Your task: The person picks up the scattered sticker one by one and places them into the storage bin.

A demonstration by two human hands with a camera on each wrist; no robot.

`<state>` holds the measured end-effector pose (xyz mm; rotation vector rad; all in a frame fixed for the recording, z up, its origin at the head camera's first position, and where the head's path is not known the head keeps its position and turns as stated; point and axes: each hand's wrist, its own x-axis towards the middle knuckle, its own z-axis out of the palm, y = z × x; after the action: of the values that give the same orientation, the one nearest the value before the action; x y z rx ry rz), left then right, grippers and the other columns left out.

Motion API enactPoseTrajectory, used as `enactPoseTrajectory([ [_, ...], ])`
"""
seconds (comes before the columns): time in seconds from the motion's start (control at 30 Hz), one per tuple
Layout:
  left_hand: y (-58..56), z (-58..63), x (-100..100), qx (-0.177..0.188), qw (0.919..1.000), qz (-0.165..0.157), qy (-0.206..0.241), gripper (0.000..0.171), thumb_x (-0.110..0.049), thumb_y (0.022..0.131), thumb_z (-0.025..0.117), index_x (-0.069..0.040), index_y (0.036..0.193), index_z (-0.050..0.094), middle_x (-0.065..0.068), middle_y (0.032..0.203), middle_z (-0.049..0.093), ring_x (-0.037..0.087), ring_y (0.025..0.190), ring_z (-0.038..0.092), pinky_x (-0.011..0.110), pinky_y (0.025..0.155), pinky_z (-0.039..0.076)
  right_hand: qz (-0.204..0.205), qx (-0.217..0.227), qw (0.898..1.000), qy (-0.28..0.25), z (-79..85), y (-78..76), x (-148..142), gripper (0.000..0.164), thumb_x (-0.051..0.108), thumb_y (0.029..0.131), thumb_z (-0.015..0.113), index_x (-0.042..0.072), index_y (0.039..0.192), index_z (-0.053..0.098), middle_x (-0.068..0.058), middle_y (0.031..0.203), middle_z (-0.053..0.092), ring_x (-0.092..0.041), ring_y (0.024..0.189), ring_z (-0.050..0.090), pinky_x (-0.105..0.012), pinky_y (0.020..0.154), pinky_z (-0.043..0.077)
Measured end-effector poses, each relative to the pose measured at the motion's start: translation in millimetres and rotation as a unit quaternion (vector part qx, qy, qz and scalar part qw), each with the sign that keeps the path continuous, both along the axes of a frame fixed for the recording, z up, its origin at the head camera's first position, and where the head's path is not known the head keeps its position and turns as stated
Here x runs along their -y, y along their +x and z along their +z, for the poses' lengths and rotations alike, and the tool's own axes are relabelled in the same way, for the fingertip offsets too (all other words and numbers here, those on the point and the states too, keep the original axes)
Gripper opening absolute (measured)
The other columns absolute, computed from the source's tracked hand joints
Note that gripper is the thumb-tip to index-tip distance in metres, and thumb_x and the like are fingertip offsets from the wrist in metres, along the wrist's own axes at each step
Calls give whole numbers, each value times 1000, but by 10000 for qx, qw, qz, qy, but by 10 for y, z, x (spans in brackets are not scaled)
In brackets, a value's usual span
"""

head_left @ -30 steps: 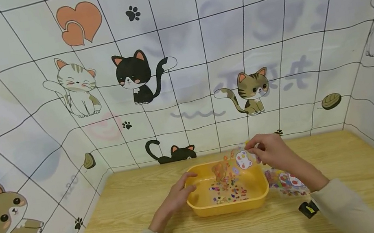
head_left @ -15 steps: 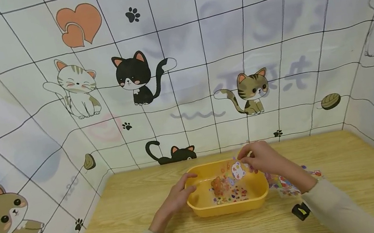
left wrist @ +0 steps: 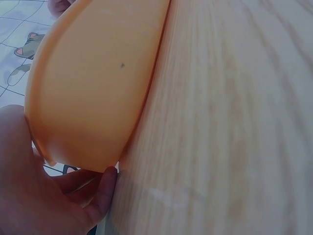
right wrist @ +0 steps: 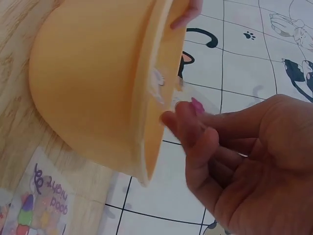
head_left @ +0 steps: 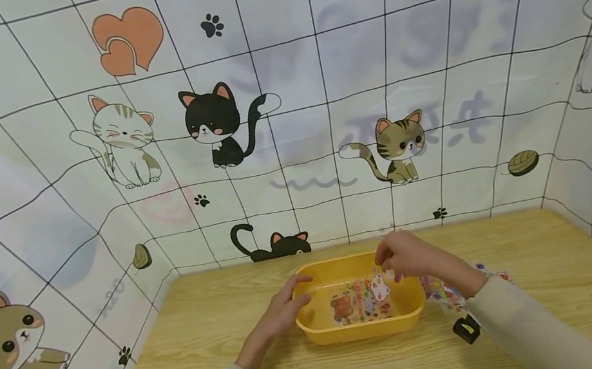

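Note:
A yellow plastic basin (head_left: 364,330) stands on the wooden table. My left hand (head_left: 279,311) grips its left end, with fingers over the rim; in the left wrist view the hand (left wrist: 54,191) lies against the basin's end wall. Above the basin's right half, my right hand (head_left: 407,254) pinches the upper right edge of a clear sticker sheet (head_left: 380,288) printed with a white bear and a brown bear. The sheet slopes down into the basin over small colourful bits, which show through it. In the right wrist view, the right hand's fingertips are beside the basin rim.
More clear printed sticker sheets (head_left: 443,292) lie on the table right of the basin, partly behind the right forearm. A cat-patterned grid backdrop (head_left: 301,144) rises behind and at both sides of the table (head_left: 219,288). Each wrist wears a small black device.
My right hand has moved down and left, lowering the sticker sheet from above the rim into the basin. The left hand stays at the basin's left end.

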<state>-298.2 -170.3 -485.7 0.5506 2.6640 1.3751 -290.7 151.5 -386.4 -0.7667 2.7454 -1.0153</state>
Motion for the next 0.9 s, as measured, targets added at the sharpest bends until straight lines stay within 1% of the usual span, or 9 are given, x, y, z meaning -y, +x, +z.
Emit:
enactPoseTrajectory([
  [0.1, 7, 4, -1, 9, 10000, -1, 23, 38, -23, 105, 51, -20, 142, 54, 16, 161, 43, 38, 146, 44, 57, 112, 43, -90, 124, 9997, 214, 4, -10, 30, 21, -9, 94, 57, -12, 108, 72, -25, 102, 75, -19, 60, 71, -31, 60, 59],
  [0.2, 12, 12, -3, 2, 10000, 15, 43, 38, -24, 104, 51, -20, 142, 54, 16, 161, 44, 38, 145, 45, 57, 111, 43, -227, 292, 9988, 327, -8, -27, 63, 19, -10, 92, 59, -11, 105, 73, -22, 97, 75, -17, 58, 70, -29, 58, 59],
  [0.3, 15, 15, -5, 3, 10000, 28, 52, 38, -23, 104, 51, -21, 142, 54, 15, 161, 45, 38, 147, 43, 58, 112, 42, -326, 469, 9976, 398, -36, -56, 95, 13, -12, 89, 62, -8, 96, 72, -16, 87, 73, -17, 55, 70, -30, 56, 59],
  [0.4, 9, 5, -7, -97, 10000, -10, 8, 38, -21, 104, 51, -18, 141, 54, 16, 160, 46, 40, 148, 42, 60, 115, 39, -348, 546, 9966, 516, -63, -90, 117, 10, -12, 88, 64, -5, 86, 71, -11, 77, 71, -18, 53, 70, -31, 54, 59],
  [0.53, 1, -5, -6, -189, 9998, -34, -35, 38, -19, 103, 51, -16, 141, 55, 17, 159, 46, 41, 150, 39, 62, 117, 37, -352, 544, 9952, 738, -93, -136, 142, 16, -7, 90, 66, -2, 77, 73, -9, 67, 71, -20, 50, 70, -31, 53, 59],
  [0.57, 4, -4, -7, -157, 9999, -9, -27, 38, -20, 104, 51, -17, 141, 55, 17, 160, 46, 40, 151, 39, 62, 118, 36, -319, 517, 9948, 823, -101, -149, 145, 18, -6, 90, 67, -2, 74, 73, -9, 63, 70, -19, 49, 69, -31, 52, 59],
  [0.7, 8, 3, -11, -109, 9999, 10, 18, 37, -21, 104, 51, -19, 141, 55, 16, 161, 44, 40, 151, 38, 62, 118, 36, -250, 450, 9919, 1162, -120, -192, 162, 29, -3, 91, 68, -2, 62, 70, -7, 50, 61, -16, 42, 60, -28, 47, 54],
  [0.8, 9, 6, -11, -99, 9999, -4, 31, 37, -22, 104, 51, -19, 141, 55, 16, 161, 44, 40, 151, 38, 62, 118, 36, -242, 396, 9896, 1361, -130, -209, 177, 31, -5, 89, 68, 0, 59, 69, -3, 48, 58, -13, 41, 54, -27, 45, 52],
  [0.9, 8, 4, -9, -94, 10000, -5, 27, 37, -22, 104, 51, -19, 141, 55, 16, 161, 45, 40, 151, 38, 62, 117, 37, -269, 382, 9867, 1556, -132, -215, 196, 33, -7, 86, 64, 4, 55, 65, 1, 47, 54, -11, 41, 52, -26, 45, 51],
])
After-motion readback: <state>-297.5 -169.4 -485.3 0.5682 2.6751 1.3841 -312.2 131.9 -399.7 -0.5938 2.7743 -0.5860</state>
